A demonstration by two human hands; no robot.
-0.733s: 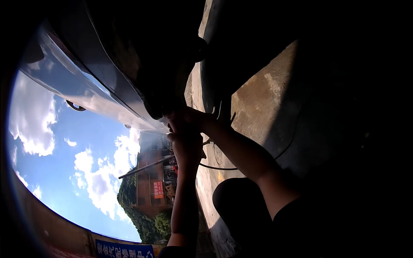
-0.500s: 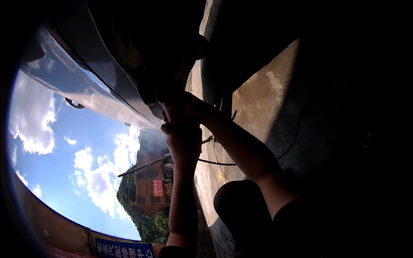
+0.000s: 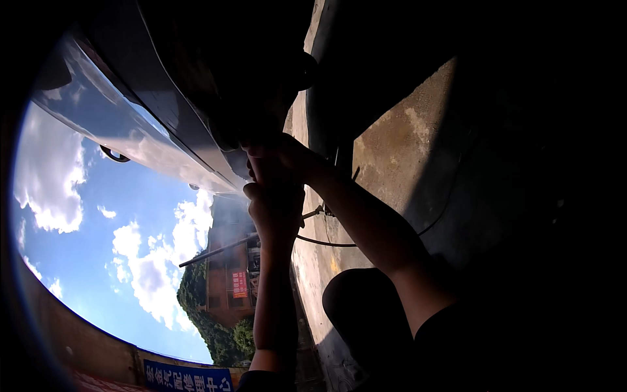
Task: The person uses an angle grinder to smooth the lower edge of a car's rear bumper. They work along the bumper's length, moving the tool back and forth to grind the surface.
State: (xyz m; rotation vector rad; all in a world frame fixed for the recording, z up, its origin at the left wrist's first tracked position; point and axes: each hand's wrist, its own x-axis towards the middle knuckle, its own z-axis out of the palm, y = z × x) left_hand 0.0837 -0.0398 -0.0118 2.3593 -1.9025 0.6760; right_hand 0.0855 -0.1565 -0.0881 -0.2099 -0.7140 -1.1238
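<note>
Close together at the dark lower edge of a car body point(image 3: 215, 153), my left hand point(image 3: 269, 208) and my right hand point(image 3: 287, 155) are both in deep shadow. My left hand is closed, its fingers curled and its thumb side toward the sky. The fingers of my right hand wrap round just above it, against the shaded part of the car. Darkness hides what the two hands grip. Beyond my left wrist runs a thin straight rod point(image 3: 215, 252), partly covered by the wrist; whether it touches the hand is unclear.
A dark cable or hose point(image 3: 333, 245) curves over the sunlit concrete floor point(image 3: 392, 137). My bent knee point(image 3: 356, 307) is below my right forearm. A brick building point(image 3: 225, 287), a green hill and a blue sign board point(image 3: 186, 377) stand in the background, all turned sideways.
Both hands have shifted very slightly up and left, still together at the car's edge. My knee has moved a little the same way.
</note>
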